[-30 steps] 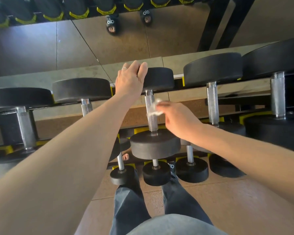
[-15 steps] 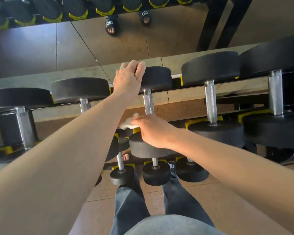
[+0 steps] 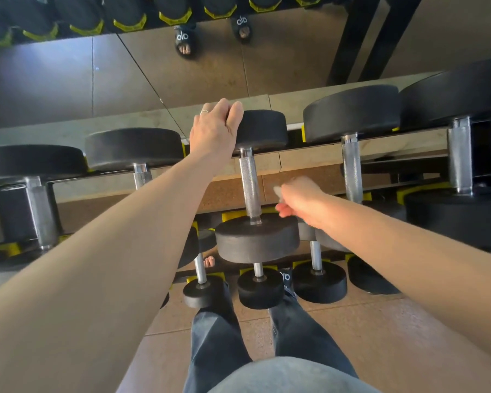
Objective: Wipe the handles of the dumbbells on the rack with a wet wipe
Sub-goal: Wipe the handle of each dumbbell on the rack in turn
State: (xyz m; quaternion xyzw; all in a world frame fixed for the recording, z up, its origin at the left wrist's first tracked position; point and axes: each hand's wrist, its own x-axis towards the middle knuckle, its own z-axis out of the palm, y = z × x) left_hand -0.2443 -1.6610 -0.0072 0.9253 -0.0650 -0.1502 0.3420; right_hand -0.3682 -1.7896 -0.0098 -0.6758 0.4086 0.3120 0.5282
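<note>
A tan tiled floor [image 3: 380, 336] runs under a dumbbell rack [image 3: 309, 161] set against a mirrored wall, which reflects a pair of sandalled feet.

From the head view, the left hand [image 3: 214, 129] rests on the far head of the middle dumbbell [image 3: 257, 239], fingers draped over its top edge, seemingly to steady it. That dumbbell's knurled handle [image 3: 249, 188] stands bare. The right hand [image 3: 301, 198] hovers just beside the handle, apart from it, fingers pinched on a crumpled wet wipe [image 3: 277, 192] (only a white edge shows past the blurred knuckles).

The step in hand looks like the gap between handles: this one seems finished or nearly so. The neighbouring handle [image 3: 352, 168] to the right sits near the wipe, so a likely next move is to carry the wipe there, wrap it round the steel and rub along its length, shifting the steadying hand to that weight.
</note>
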